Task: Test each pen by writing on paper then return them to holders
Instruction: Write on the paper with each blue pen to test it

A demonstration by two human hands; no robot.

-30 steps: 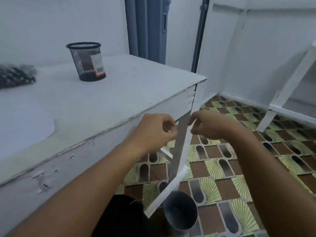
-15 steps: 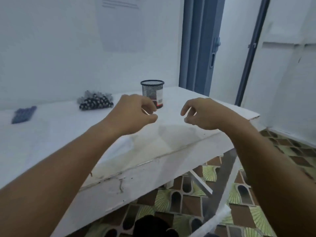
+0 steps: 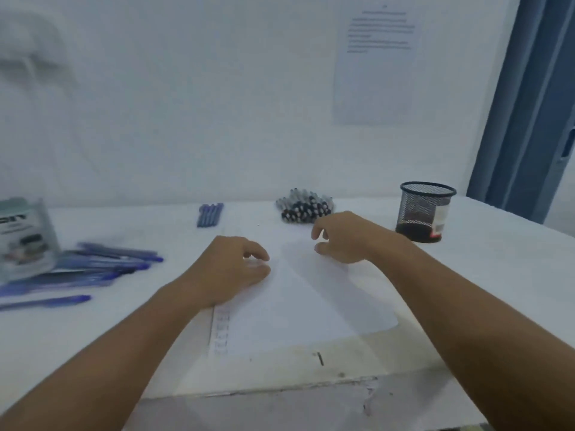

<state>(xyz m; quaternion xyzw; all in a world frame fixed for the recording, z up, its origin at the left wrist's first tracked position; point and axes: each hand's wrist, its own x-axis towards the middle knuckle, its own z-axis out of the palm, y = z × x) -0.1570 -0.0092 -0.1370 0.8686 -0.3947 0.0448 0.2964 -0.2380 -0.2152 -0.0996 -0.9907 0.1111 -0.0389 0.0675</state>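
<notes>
A white sheet of paper (image 3: 305, 306) lies on the white table (image 3: 497, 275), with faint writing down its left margin. My left hand (image 3: 230, 272) rests on the sheet's left edge, fingers loosely curled and holding nothing. My right hand (image 3: 342, 237) hovers over the sheet's far right part, fingers apart and empty. A black mesh pen holder (image 3: 424, 211) stands at the back right. A bundle of dark-capped pens (image 3: 306, 206) lies behind my right hand. Loose blue pens (image 3: 102, 265) lie in a heap at the left.
A small row of blue pens (image 3: 211, 214) lies at the back centre. A clear plastic pen box (image 3: 23, 241) stands at the far left. A printed notice (image 3: 378, 63) hangs on the wall. A blue door frame (image 3: 529, 104) rises at right. The table's front edge is chipped.
The view has swung up and left from the floor to the tabletop. Both hands, earlier pinching a white strip below the table's edge, have come over the paper with nothing in them.
</notes>
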